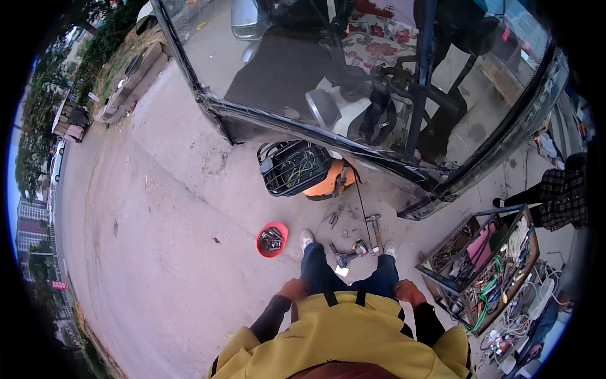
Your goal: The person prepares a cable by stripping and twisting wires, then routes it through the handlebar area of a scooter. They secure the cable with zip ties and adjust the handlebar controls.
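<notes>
My left hand [293, 289] rests against my left hip, and my right hand [409, 292] is at the right hip; the fingers of both are mostly hidden. Between and ahead of my feet, a hammer [374, 230] lies on the ground next to a dark power tool [344, 258] that looks like a cordless drill. Small loose pieces [333, 219] lie just beyond them. To the left of my feet stands a red bowl [259, 245] filled with metal parts. Neither hand touches these things.
A vehicle with a clear windshield [271, 82], black front basket [293, 167] and orange front fender [331, 182] stands ahead. At right is a metal-framed tool crate [439, 282], with tangled cables [505, 331] beside it. Another person's checked garment [564, 199] shows beyond the crate.
</notes>
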`<state>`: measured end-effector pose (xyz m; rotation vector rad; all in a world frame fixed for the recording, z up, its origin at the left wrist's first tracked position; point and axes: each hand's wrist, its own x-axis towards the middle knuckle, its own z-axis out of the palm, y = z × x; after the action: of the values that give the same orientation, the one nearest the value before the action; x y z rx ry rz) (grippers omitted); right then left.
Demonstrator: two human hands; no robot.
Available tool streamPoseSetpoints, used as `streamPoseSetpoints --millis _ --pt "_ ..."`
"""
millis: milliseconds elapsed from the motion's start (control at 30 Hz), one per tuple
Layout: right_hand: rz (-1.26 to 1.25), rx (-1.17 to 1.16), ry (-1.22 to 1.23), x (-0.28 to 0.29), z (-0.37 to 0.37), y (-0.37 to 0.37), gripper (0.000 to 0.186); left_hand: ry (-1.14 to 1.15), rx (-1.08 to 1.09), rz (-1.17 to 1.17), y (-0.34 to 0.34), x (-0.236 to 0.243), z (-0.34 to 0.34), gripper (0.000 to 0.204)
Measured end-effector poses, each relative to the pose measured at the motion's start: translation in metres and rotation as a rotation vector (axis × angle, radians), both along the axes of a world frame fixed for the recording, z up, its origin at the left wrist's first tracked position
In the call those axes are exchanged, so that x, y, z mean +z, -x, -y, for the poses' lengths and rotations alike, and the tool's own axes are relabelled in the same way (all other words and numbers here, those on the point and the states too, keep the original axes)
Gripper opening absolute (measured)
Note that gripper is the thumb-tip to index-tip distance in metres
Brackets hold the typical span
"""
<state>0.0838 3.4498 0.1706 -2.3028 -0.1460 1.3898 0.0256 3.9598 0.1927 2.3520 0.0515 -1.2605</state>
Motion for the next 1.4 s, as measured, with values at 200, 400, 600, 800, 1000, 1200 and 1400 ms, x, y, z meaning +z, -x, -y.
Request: streamPoseSetpoints --millis 200,400,600,800,1000,1200,1400 --pt "-0.209 -0.398 -0.054 0.030 -0.085 0.115 0.016 0.179 -0.145 -0.114 -0.007 0.003 -0.092 0.028" --pt "-0.655 -0.921 -0.400 0.083 -0.124 0.168 0.020 0.157 -0.218 -0.088 -0.014 0.013 -0.123 0.027" --pt "-0.727 -0.820 -0.504 0.088 -0.152 0.200 0.017 0.062 -0.210 0.062 0.014 0.031 -0.112 0.023" --pt "-0.787 -0.933 -0.530 0.072 -0.160 0.252 0.015 0.150 -0.292 -0.004 -0.001 0.058 -0.109 0.025" --pt "-0.816 -0.955 -0.536 0.073 -0.203 0.272 0.021 0.674 -0.317 -0.658 -0.054 0.107 -0.136 0.029" --pt "-0.848 -0.992 -0.565 0.047 -0.290 0.247 0.021 0.576 -0.689 -0.705 -0.129 0.092 -0.157 0.033" --pt "-0.959 -0.770 -0.613 -0.001 -0.341 0.200 0.016 0.527 -0.758 -0.552 -0.155 0.072 -0.156 0.030"
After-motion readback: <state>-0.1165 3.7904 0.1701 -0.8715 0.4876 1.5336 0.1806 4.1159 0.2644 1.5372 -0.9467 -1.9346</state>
